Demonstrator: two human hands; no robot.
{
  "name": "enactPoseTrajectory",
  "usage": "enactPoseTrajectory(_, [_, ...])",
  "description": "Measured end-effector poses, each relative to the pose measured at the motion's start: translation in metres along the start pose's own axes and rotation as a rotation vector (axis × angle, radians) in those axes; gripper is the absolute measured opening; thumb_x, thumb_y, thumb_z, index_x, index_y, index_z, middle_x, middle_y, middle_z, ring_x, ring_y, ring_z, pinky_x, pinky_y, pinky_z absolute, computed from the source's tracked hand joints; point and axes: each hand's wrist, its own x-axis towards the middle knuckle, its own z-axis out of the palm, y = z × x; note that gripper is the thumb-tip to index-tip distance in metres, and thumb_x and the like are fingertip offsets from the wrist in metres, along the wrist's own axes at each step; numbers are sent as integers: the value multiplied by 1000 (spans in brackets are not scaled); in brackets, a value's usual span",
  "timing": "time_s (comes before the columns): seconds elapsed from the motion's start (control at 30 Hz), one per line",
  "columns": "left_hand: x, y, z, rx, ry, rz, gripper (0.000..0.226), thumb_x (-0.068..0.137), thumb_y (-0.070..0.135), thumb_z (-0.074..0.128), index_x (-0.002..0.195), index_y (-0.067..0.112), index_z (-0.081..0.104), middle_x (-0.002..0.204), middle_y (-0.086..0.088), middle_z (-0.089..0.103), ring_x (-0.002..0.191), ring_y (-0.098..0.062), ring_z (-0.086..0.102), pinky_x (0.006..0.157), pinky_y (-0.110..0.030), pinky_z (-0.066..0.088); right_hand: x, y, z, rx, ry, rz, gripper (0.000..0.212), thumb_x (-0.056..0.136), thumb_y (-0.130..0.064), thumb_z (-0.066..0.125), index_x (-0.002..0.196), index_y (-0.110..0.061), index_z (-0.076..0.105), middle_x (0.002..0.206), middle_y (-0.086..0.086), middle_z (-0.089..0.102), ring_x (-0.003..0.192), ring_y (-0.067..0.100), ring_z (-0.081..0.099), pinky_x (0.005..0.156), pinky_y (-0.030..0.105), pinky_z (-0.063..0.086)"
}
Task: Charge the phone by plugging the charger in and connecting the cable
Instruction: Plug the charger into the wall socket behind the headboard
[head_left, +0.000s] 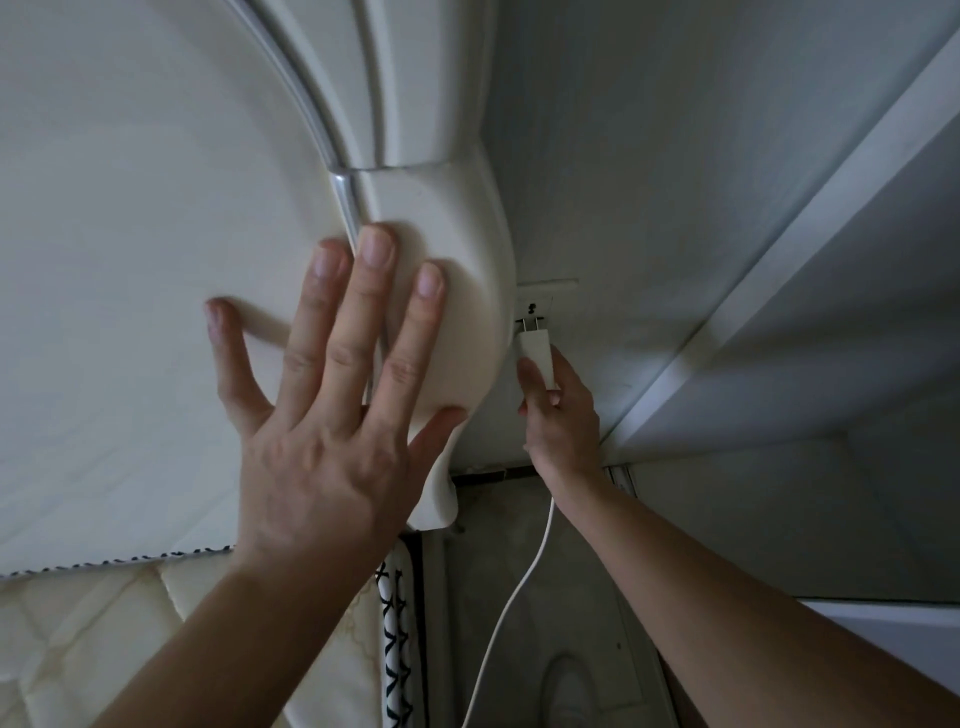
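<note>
A white wall socket (545, 299) sits on the wall just right of the headboard's curved edge. My right hand (558, 415) grips a white charger (539, 353), whose two metal prongs touch the socket's slots and still show between charger and socket. A white cable (511, 603) hangs from the charger down toward the floor. My left hand (332, 415) lies flat with fingers spread on the cream headboard (156, 260). No phone is in view.
The mattress (130, 639) with a black-and-white trimmed edge lies at the lower left. A narrow gap with floor (571, 675) runs between bed and wall. A white cabinet side (831, 260) stands at the right, close to the socket.
</note>
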Motion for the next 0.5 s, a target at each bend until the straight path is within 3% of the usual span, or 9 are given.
enactPoseTrajectory(0.1, [-1,0,1,-4,6,5,96,93,49,63,157,21,-1,163,3,-23,153,-20,-6,116,-63,1,-2,-2,-2,43,53,-10,18,91,-50,57,107,-50,64,68,-15,62,69,9,64,73,40,60])
enactPoseTrajectory(0.17, [-1,-2,2,-7,13,10,95,93,49,63,157,21,-2,163,4,-23,153,-19,-7,116,-63,0,-4,-4,-2,89,90,-6,9,88,-51,61,93,-56,65,58,-11,62,56,5,63,59,38,59])
enactPoseTrajectory(0.27, [1,-3,2,-18,3,26,96,93,49,63,157,21,-3,162,4,-24,152,-19,-10,114,-65,1,-4,-4,0,143,70,11,21,92,-39,63,112,-36,70,53,-5,60,48,5,57,47,27,52])
enactPoseTrajectory(0.33, [2,-2,3,-26,3,16,95,94,50,61,157,21,-4,165,2,-20,152,-18,-10,113,-67,3,-5,-6,1,108,48,-21,17,94,-36,61,110,-37,68,57,-4,60,51,7,58,50,35,55])
enactPoseTrajectory(0.43, [0,-1,3,-25,10,3,93,95,50,60,157,21,-4,165,1,-19,152,-19,-10,113,-68,4,-3,-13,1,77,57,-6,23,93,-40,61,79,-57,65,51,-6,60,48,4,60,61,49,61])
enactPoseTrajectory(0.5, [0,-2,4,-31,7,13,94,94,50,61,157,21,-3,163,4,-24,152,-19,-9,113,-69,4,-3,-15,0,67,65,-12,21,94,-41,60,77,-52,65,47,-6,59,44,4,59,61,50,61])
